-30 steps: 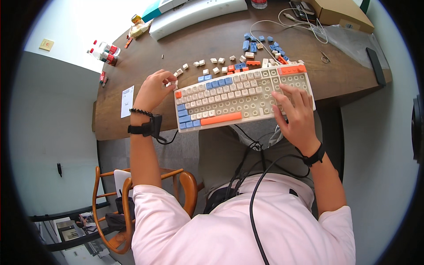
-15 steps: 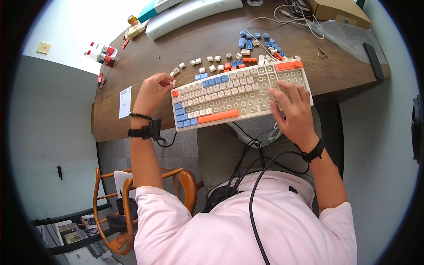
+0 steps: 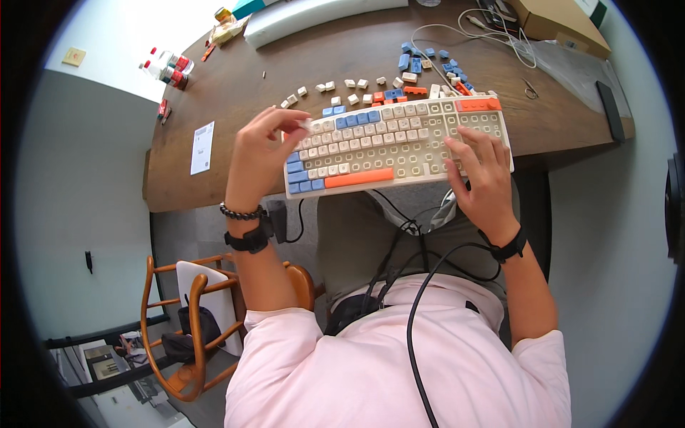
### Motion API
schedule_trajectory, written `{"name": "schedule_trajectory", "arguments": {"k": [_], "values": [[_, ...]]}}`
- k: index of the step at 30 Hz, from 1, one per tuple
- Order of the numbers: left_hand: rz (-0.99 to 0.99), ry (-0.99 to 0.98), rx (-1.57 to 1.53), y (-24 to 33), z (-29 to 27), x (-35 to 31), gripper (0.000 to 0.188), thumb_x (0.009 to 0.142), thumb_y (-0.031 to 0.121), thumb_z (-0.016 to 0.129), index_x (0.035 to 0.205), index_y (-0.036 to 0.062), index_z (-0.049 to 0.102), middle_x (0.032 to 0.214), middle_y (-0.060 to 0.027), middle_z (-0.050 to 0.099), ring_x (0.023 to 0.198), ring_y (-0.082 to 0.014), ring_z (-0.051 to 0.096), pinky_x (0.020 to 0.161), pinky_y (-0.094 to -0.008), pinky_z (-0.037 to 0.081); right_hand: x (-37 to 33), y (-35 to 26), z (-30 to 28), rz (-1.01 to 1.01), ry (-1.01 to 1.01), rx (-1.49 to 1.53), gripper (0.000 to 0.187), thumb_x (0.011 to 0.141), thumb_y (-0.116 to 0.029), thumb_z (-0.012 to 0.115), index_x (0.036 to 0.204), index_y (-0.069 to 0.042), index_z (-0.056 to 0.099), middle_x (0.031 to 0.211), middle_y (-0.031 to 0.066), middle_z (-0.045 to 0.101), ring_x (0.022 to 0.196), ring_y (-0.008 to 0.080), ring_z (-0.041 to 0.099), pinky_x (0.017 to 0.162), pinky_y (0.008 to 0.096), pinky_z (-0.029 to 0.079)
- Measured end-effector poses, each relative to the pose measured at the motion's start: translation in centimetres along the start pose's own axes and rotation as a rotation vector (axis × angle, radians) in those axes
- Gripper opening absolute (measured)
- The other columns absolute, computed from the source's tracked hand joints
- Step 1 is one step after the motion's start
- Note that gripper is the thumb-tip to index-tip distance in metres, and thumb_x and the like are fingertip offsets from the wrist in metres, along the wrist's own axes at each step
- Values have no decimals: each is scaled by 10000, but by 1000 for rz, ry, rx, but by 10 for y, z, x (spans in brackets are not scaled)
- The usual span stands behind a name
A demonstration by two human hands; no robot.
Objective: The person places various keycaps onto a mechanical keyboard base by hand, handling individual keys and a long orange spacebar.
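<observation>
keyboard at front of table | loose keycaps behind | paper left

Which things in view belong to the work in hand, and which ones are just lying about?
Part of the work:
left hand, pinching a pale keycap
right hand, at the keyboard
loose keycaps beyond it

Apparently just lying about:
plastic bottles
white paper
cardboard box
flat black object

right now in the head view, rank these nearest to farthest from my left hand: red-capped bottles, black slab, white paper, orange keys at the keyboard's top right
1. White paper: just left of the left hand.
2. Red-capped bottles: up and to the left.
3. Orange keys: on the keyboard, top right.
4. Black slab: at the table's far right.
</observation>
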State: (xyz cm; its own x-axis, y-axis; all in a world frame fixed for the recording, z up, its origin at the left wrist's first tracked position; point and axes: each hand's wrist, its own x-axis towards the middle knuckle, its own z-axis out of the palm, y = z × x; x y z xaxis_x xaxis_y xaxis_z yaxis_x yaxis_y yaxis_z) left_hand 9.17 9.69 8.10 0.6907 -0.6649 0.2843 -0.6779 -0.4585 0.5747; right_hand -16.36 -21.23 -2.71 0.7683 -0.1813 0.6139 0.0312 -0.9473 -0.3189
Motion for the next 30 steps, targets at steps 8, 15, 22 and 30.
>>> {"name": "schedule_trajectory", "arguments": {"k": [8, 15, 22, 30], "values": [[116, -245, -209, 30, 44, -18, 223, 1068, 82, 904, 1291, 73, 904, 1165, -57, 876, 1009, -154, 807, 864, -321, 607, 1, -1, 1, -7, -8, -11, 410, 1049, -133, 882, 1454, -121, 822, 1509, 103, 762, 1363, 358, 690, 1159, 497, 515], [165, -163, -329, 41, 85, -26, 218, 1099, 99, 871, 1316, 95, 895, 1123, -52, 824, 1019, -172, 847, 819, -333, 656, 12, -21, -14, 18, -43, 73, 436, 1029, -64, 896, 1456, -105, 815, 1453, 128, 771, 1346, 374, 692, 1171, 506, 523], [127, -141, -562, 47, 97, -23, 241, 1105, 49, 860, 1345, 39, 880, 1162, -89, 820, 1041, -201, 875, 911, -330, 709, 38, -69, 4, 100, -88, 592, 470, 1029, -25, 960, 1464, -31, 782, 1385, 136, 804, 1110, 224, 830, 938, 384, 656], [-13, -132, -728, 47, 87, -22, 260, 1129, 67, 869, 1371, -26, 886, 1192, -94, 812, 1072, -187, 868, 957, -325, 727, 47, -78, 18, 343, -87, 896, 367, 1061, 24, 940, 1386, 4, 772, 1169, 117, 892, 1092, 192, 881, 962, 327, 673]]}}
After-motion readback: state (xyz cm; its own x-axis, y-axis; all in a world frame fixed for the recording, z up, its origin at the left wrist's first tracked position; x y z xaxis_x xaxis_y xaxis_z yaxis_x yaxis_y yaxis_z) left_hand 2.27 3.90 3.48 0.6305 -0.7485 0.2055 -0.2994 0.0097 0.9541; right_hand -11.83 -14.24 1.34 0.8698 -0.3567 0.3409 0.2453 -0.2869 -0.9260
